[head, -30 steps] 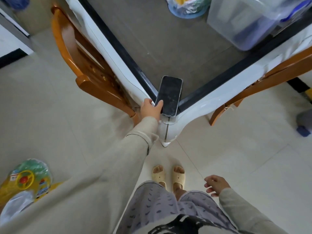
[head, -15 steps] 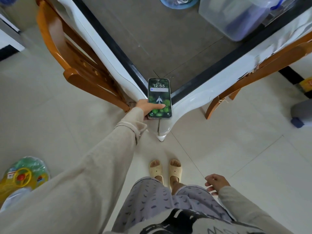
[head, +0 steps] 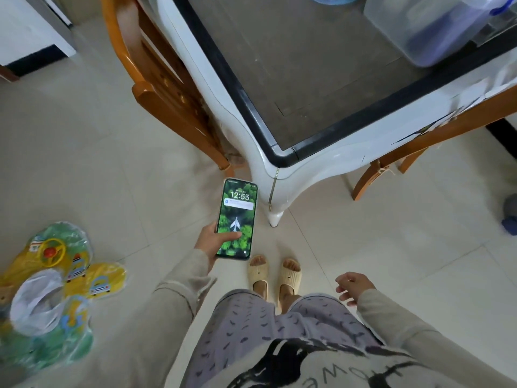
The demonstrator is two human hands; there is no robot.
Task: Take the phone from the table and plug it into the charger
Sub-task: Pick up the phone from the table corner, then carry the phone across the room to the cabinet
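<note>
My left hand [head: 213,240] grips the phone [head: 237,211] by its lower left edge, thumb across the lit screen, which reads 12:53 over a green picture. The phone is held in the air over the floor, below and left of the table corner [head: 282,156]. My right hand [head: 353,287] hangs at my side on the right, fingers loosely apart and holding nothing. No charger shows in this view.
The table [head: 307,88] has a dark top with a black rim and white legs. Wooden chairs stand at its left [head: 156,79] and right [head: 414,141] sides. A clear plastic box [head: 425,26] sits on top. A packaged yellow-green toy [head: 53,278] lies on the floor, left.
The phone has come off the table corner and moved down and toward me in my left hand; its screen lit up. The right hand stayed at my side.
</note>
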